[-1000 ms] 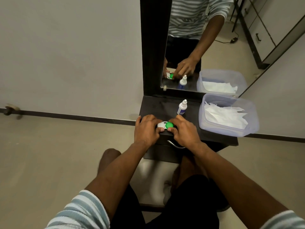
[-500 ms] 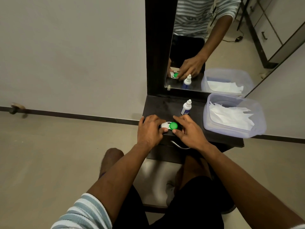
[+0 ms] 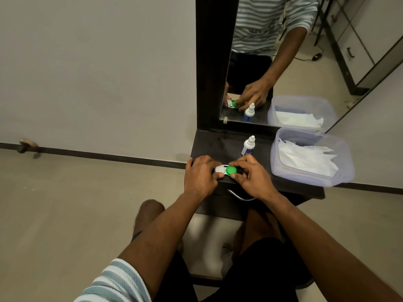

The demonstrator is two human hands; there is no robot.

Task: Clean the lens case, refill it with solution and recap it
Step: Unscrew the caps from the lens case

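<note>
The lens case lies on the front edge of the dark dresser top, with a white cap on its left well and a green cap on its right. My left hand grips the white-capped end from the left. My right hand pinches the green cap between thumb and forefinger. A small white and blue solution bottle stands upright with its cap on, just behind my right hand.
A clear plastic tub holding white tissues sits at the right of the dresser top. A mirror in a dark frame rises at the back. A metal drawer handle curves below the front edge. My knees are under the dresser.
My right fingers have shifted around the green cap, thumb now at its near side. The white cap shows more beside my left fingers. The camera view moved slightly.
</note>
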